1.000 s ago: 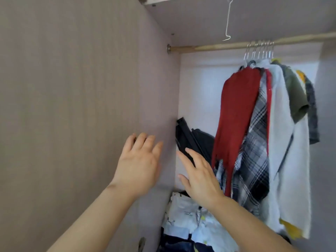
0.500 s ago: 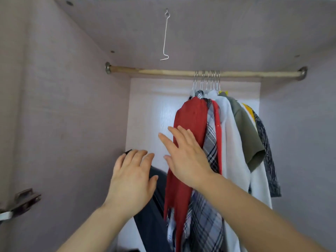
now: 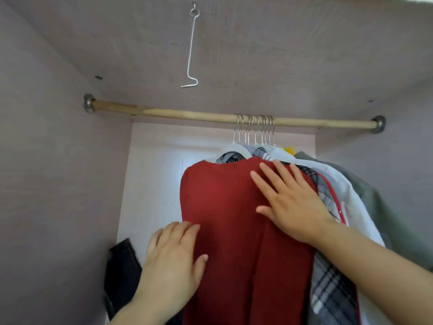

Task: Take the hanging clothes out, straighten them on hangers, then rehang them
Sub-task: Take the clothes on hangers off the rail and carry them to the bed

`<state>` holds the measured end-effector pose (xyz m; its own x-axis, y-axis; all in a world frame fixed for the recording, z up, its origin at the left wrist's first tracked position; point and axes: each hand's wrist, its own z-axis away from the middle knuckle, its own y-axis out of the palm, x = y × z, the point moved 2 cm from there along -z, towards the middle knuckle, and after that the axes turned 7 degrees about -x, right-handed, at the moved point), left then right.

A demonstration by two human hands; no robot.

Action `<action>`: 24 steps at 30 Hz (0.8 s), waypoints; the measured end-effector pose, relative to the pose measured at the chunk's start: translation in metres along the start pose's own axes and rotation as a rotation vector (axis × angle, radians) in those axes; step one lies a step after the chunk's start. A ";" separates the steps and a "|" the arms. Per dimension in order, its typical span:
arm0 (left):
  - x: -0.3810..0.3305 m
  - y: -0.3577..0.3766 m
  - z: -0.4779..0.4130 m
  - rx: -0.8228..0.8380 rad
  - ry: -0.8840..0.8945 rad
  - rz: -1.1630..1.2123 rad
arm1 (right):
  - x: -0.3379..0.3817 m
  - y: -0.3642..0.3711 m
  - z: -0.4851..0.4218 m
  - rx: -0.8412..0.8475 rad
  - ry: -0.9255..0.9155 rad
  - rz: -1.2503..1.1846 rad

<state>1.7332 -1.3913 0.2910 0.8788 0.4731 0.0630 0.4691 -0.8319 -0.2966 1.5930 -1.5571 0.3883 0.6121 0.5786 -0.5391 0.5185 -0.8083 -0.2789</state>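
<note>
Filling most of the view, a mauve-grey laminate wardrobe point(image 3: 46, 160) encloses everything, and its pale white back panel point(image 3: 164, 172) shows bright on the far side. A round wooden rail point(image 3: 187, 114) spans the top between metal sockets in the side walls.

The clothes to be taken out hang bunched right of centre on this rail. A red knitted garment point(image 3: 225, 207) is nearest, followed by a grey-and-white plaid shirt point(image 3: 328, 282), a white shirt point(image 3: 351, 195) and an olive green garment point(image 3: 379, 207), each touching the next. A dark folded garment point(image 3: 121, 266) sits low on the left against the wall.

The right hand point(image 3: 293, 207) lies flat on the red knit's upper right, fingers straight and spread, gripping nothing. The left hand point(image 3: 173, 261), fingers loosely extended, touches the knit's lower left edge and also holds nothing. Both palms are probably steadying the front garment so its hanger can be lifted; nothing is out yet.

Thin silver hanger hooks point(image 3: 255, 130) cluster on the rail, and a bent wire hook point(image 3: 191, 48) dangles from the ceiling.
</note>
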 end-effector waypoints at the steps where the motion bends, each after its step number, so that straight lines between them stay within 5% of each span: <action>1: 0.003 0.007 -0.006 0.000 0.008 0.030 | -0.009 0.005 0.002 -0.026 -0.005 0.006; 11: 0.044 0.054 -0.109 -0.126 -0.024 0.223 | -0.024 0.038 -0.060 -0.111 0.392 -0.107; 24: 0.052 0.098 -0.194 -0.038 -0.052 0.311 | -0.028 0.075 -0.101 -0.373 0.424 -0.271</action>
<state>1.8416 -1.5041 0.4500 0.9753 0.2080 -0.0744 0.1827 -0.9488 -0.2578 1.6746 -1.6229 0.4630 0.5738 0.8123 -0.1043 0.8151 -0.5788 -0.0238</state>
